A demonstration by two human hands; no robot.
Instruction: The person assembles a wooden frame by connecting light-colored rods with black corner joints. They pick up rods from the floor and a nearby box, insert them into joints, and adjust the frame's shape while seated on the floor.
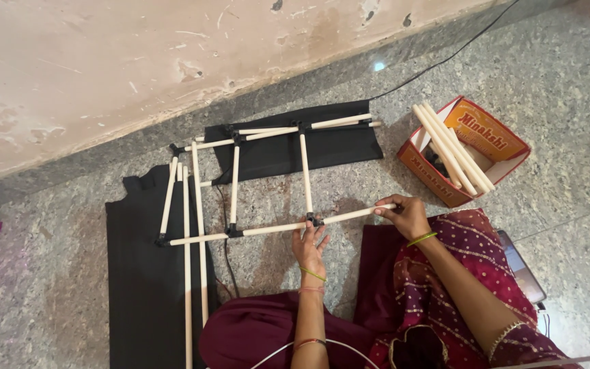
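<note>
The left hand (308, 247) lies flat and open, fingers spread, pressing on a black joint (314, 220) of a frame of white rods (268, 229) on the floor (568, 75); it closes on nothing, and seems to pin the joint so the frame cannot slide. The right hand (405, 216) has its grip closed in a pinch around the free end of the rod (358, 214) that runs out of that same joint, holding it level and in line with the joint, as if to steady or seat it. The frame spreads away from the hands as a lattice of squares, rods meeting at small black joints, its far edge lying across a black cloth (336, 147) near the wall (104, 68). A second black cloth (138, 287) lies to the left, under two long loose rods (192, 273) that run toward the person. To the right, near the right hand, an open red and orange box (421, 171) holds spare rods (453, 152), within reach. The person sits on the floor in maroon clothing (459, 260). A thin black cable (445, 60) trails along the floor toward the wall.
</note>
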